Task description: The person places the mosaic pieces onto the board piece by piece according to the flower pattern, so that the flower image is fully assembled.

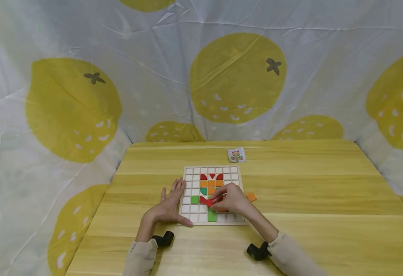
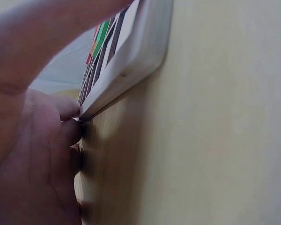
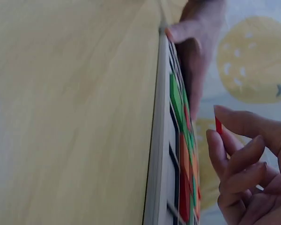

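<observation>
A white grid board (image 1: 194,217) lies on the table, partly filled with red, orange and green tiles in a flower-like pattern. My left hand (image 1: 167,205) rests along the board's left side, fingers spread and fairly straight, thumb at the lower left corner. In the left wrist view the fingers touch the board's wooden edge (image 2: 126,70). My right hand (image 1: 232,199) is over the lower middle of the board and pinches a red tile (image 1: 208,203) between thumb and fingers. In the right wrist view the red tile (image 3: 218,125) shows edge-on, apart from the board. Some tiles are hidden under my right hand.
Beyond the board lies a small pattern card (image 1: 237,155) with a flower printed on a grid. An orange tile (image 1: 251,196) sits on the table just right of the board. A lemon-print cloth (image 1: 174,76) hangs behind the wooden table (image 1: 308,191).
</observation>
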Demonstrator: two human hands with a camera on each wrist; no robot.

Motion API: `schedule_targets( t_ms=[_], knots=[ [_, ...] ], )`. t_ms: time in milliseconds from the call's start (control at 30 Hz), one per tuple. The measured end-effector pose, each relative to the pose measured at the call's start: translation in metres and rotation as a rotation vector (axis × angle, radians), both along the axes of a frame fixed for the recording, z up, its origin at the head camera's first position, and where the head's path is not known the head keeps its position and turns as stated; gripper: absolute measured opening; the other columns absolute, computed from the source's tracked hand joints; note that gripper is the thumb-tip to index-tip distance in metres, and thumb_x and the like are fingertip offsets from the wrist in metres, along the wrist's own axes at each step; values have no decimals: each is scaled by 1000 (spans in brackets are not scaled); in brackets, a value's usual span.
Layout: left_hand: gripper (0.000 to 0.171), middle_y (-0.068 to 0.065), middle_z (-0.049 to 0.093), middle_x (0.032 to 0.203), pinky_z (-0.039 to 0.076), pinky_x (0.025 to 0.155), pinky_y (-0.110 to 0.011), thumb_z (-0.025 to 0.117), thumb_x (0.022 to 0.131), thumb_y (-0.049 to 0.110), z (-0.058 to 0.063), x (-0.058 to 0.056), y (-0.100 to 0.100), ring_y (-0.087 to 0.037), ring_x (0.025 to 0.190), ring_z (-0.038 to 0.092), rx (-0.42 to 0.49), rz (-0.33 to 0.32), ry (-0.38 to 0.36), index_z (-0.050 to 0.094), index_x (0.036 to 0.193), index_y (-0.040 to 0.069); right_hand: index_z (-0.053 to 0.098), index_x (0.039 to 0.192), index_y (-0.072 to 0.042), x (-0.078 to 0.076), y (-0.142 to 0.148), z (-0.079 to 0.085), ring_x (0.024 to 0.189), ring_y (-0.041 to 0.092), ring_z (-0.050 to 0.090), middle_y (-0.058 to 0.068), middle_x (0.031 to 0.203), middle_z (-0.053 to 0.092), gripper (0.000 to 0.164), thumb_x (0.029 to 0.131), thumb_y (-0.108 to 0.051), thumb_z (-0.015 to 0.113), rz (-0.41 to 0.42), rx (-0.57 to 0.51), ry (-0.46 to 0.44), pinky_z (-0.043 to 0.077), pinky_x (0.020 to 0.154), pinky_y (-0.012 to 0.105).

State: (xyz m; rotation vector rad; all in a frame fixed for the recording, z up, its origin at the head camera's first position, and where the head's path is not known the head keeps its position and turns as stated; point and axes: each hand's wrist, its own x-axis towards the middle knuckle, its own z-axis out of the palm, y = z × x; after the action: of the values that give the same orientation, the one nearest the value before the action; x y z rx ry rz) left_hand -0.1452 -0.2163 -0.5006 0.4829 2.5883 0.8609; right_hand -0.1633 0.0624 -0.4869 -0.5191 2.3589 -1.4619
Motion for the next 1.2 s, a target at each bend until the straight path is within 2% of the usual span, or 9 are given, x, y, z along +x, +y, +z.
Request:
schedule_targets(
  t_ms=[100, 233, 500, 867, 1200],
  knots=[
    [144, -14, -14, 174, -20, 120, -70, 94, 70, 50, 0, 1, 1, -37, 161, -19, -2, -4, -6, -2, 165, 3, 80, 85, -8, 3, -15, -1, 67, 6, 64, -1, 77, 76, 17, 74, -12, 93, 5, 33, 30, 50, 62, 22],
    [142, -15, -14, 174, -20, 120, -70, 94, 70, 47, 1, 1, 0, -38, 161, -19, 9, -7, -1, -1, 165, 2, 79, 82, -8, 6, -33, -3, 65, 3, 63, -5, 72, 73, 17, 73, -11, 93, 28, 77, 97, 50, 65, 20],
    [142, -14, -14, 175, -20, 120, -70, 94, 71, 49, 3, -4, -1, -37, 161, -19, 6, -9, 6, -2, 166, 3, 79, 83, -8, 7, -49, -6, 52, 3, 50, -6, 58, 59, 16, 73, -10, 92, 29, 137, 160, 35, 48, 17],
    [144, -12, -16, 174, -21, 121, -68, 94, 71, 49, 3, -2, -1, -35, 161, -20, -6, -6, -7, -4, 166, 5, 82, 91, -9, 4, -51, -8, 54, 3, 52, -5, 62, 62, 16, 78, -9, 90, 64, 129, 147, 35, 48, 17],
    [144, -16, -14, 174, -21, 120, -70, 94, 70, 50, -1, -2, 0, -37, 161, -19, 0, -15, 1, -3, 165, 3, 83, 91, -10, 1, -50, -12, 55, 2, 53, -9, 61, 61, 15, 78, -12, 91, 69, 126, 127, 37, 50, 17]
  ],
)
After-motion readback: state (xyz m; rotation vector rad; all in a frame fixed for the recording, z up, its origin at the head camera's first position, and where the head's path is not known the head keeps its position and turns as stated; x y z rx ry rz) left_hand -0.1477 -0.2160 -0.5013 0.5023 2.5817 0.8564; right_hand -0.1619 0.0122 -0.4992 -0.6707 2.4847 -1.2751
